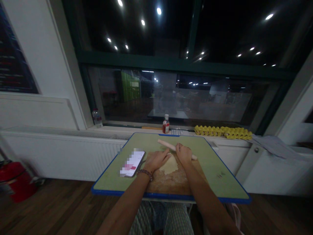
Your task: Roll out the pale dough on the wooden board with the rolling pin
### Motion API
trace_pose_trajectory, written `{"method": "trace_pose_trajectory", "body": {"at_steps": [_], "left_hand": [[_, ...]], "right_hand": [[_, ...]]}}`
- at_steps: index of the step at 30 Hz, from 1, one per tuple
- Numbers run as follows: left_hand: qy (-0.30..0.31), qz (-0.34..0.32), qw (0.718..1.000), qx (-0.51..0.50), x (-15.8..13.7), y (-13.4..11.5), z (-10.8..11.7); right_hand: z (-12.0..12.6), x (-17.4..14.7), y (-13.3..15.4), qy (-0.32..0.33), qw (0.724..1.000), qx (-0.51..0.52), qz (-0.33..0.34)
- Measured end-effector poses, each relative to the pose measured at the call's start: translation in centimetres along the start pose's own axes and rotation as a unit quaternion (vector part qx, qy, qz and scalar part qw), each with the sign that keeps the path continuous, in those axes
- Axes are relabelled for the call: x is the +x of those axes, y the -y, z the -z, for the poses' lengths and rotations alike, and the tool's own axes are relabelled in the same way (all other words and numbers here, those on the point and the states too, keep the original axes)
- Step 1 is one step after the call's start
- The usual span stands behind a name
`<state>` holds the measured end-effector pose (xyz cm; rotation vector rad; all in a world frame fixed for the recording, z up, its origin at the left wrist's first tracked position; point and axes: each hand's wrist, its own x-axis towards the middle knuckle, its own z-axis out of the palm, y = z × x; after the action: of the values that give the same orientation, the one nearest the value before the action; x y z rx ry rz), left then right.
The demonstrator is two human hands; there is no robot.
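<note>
While one hand grips and the other presses, the thin sheet bears the risk

As we look down through the head view, the flat piece of dough (168, 167) lies on the wooden board (168, 186), partly covered by our left hand (156, 160). Its outline is uneven, so we judge that a tug from one side could tear it. Our left fingers reach forward close together at its far edge; we cannot tell whether they pinch the dough or merely rest on it. If they bear down while the sheet shifts, it could crease or stretch thin there.

Our right hand (184, 153) has its fingers curled around the rolling pin (168, 144), which slants across the far side of the board. We cannot tell whether the wood touches the dough; uneven pressure from that one-handed grip could leave it lopsided, and the pin's free end could catch our left fingertips.

The board reaches close to the table's (222, 178) near edge, so a hard push could make it slide. Just beside our left wrist lies the phone (134, 164), where a sideways elbow or sleeveless forearm might nudge it.
</note>
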<state>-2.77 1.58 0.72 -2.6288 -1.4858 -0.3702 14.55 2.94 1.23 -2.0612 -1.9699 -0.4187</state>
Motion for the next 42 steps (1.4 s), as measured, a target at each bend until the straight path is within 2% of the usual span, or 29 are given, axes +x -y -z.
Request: {"method": "trace_pose_trajectory", "body": {"at_steps": [6, 12, 15, 27, 31, 33, 38, 42], "left_hand": [[0.003, 0.042, 0.999, -0.001, 0.3, 0.3, -0.3], [0.004, 0.116, 0.993, -0.001, 0.8, 0.5, -0.7], [0.003, 0.129, 0.992, -0.012, 0.9, 0.5, -0.8], [-0.03, 0.058, 0.998, 0.014, 0.2, 0.2, -0.4], [-0.078, 0.059, 0.994, 0.042, 0.2, 0.1, -0.2], [-0.11, 0.038, 0.992, 0.041, 0.2, 0.0, 0.1], [-0.161, -0.022, 0.986, 0.048, -0.1, -0.3, 0.6], [-0.182, -0.002, 0.981, 0.062, 0.0, -0.4, 0.4]], "right_hand": [[-0.1, 0.1, 0.1, 0.001, 0.999, 0.02, -0.025], [-0.4, 0.1, 0.1, 0.002, 1.0, 0.005, -0.014], [-0.6, 0.2, 0.1, 0.0, 1.0, 0.004, -0.02], [-0.8, 0.3, 0.2, 0.003, 0.999, 0.029, -0.032], [-0.8, 0.4, 0.3, 0.01, 0.999, 0.041, -0.016], [-0.7, 0.4, 0.3, 0.017, 0.999, 0.044, -0.01], [-0.6, 0.4, 0.3, 0.023, 0.998, 0.036, 0.035], [-0.4, 0.1, 0.4, 0.032, 0.995, 0.038, 0.087]]}}
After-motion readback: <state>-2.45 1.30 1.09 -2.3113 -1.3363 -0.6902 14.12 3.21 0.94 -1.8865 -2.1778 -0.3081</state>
